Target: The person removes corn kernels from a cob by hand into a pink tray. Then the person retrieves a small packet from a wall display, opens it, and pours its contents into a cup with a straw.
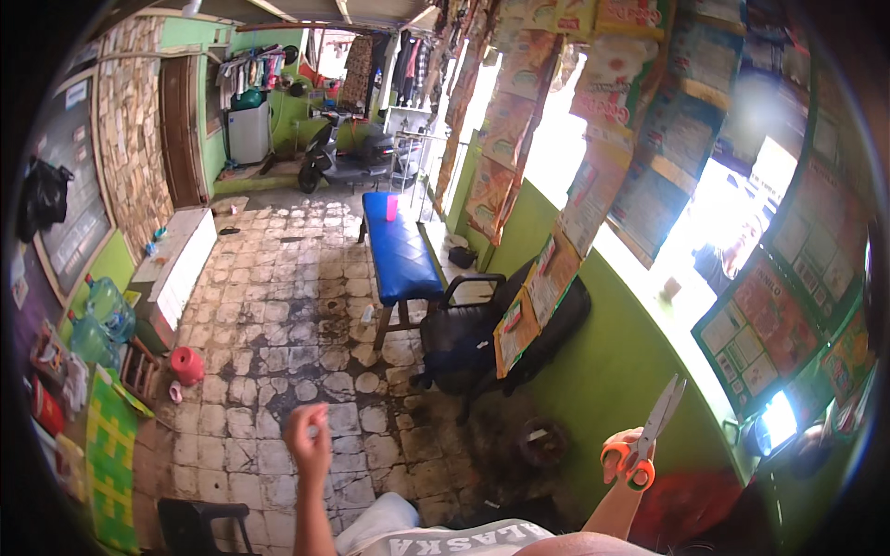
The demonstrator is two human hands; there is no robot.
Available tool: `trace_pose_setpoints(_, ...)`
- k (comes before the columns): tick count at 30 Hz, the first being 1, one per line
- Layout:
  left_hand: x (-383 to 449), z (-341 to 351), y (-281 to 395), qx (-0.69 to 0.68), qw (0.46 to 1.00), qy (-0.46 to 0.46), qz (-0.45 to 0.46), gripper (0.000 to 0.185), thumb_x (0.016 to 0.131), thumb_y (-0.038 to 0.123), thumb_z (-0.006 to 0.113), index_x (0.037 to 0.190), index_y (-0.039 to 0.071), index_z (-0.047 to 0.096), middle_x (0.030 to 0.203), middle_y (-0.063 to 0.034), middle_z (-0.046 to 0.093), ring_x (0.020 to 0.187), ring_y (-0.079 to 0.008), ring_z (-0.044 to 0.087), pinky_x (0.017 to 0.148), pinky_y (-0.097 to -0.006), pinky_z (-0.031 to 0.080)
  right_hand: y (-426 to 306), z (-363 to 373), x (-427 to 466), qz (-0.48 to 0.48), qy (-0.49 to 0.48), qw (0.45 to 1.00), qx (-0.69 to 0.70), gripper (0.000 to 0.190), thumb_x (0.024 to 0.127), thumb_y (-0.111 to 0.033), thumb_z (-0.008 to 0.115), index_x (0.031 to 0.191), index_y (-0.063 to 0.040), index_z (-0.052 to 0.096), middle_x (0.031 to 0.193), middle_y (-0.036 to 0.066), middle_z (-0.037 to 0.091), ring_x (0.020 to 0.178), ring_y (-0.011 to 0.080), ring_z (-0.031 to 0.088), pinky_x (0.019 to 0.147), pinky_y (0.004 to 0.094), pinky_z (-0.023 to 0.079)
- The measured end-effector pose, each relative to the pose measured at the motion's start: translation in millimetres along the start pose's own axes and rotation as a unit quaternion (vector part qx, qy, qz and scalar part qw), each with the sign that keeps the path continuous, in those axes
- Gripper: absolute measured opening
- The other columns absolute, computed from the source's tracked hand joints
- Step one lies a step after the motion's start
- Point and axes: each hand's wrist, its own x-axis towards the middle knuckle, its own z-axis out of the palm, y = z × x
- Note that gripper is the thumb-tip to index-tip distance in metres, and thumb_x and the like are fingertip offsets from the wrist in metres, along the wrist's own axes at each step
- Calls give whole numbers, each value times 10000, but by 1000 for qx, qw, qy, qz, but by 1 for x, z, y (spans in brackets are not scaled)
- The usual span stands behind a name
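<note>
My right hand (pixel 621 450) grips a pair of scissors (pixel 651 434) by its orange handles, with fingers through the loops. The steel blades point up and away, slightly parted, beside the green wall below the window. My left hand (pixel 308 439) is raised over the tiled floor (pixel 243 417), its fingers curled inward. A small pale spot shows between those fingers; whether it is a held thing or floor behind, I cannot tell. Strips of joined product sachets (pixel 539 306) hang in front of the window, up and left of the scissors.
A black office chair (pixel 459 333) stands ahead, beyond it a blue padded bench (pixel 400 250) bearing a pink cup (pixel 391 207). Water jugs (pixel 110 309) and a red stool (pixel 187 365) are at left. A scooter (pixel 348 149) is parked behind. A person (pixel 726 254) is outside the window.
</note>
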Motion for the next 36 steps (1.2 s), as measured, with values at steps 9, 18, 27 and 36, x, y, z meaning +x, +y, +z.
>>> trace_pose_setpoints(9, -5, -95, -83, 63, 976, 192, -81, 34, 839, -25, 623, 869, -12, 613, 780, -40, 588, 596, -81, 468, 511, -208, 364, 8, 28, 45, 10, 24, 993, -115, 483, 621, -335, 859, 768, 55, 616, 622, 123, 628, 433, 168, 595, 390, 257, 459)
trace_pose_setpoints(18, 204, -32, -167, -51, 998, -30, -12, 43, 865, -24, 581, 898, -35, 606, 904, -98, 566, 798, -182, 587, 676, -259, 529, 81, 111, 99, -13, 82, 974, -210, 499, 640, -356, 848, 822, 48, 619, 630, 120, 634, 427, 163, 591, 390, 253, 450)
trace_pose_setpoints(27, 338, -27, -233, -31, 995, -72, 56, 65, 875, -2, 552, 898, -19, 611, 863, -85, 586, 706, -155, 546, 571, -256, 450, 127, 182, 150, -16, 123, 951, -283, 518, 658, -377, 836, 876, 41, 623, 637, 118, 640, 421, 158, 587, 390, 249, 442)
trace_pose_setpoints(36, 329, -14, -260, 34, 989, -132, 49, 137, 846, -19, 527, 933, 20, 625, 868, -52, 582, 686, -142, 500, 573, -269, 407, 111, 205, 167, -11, 135, 917, -375, 539, 677, -398, 824, 929, 35, 627, 644, 116, 646, 414, 153, 583, 389, 246, 434)
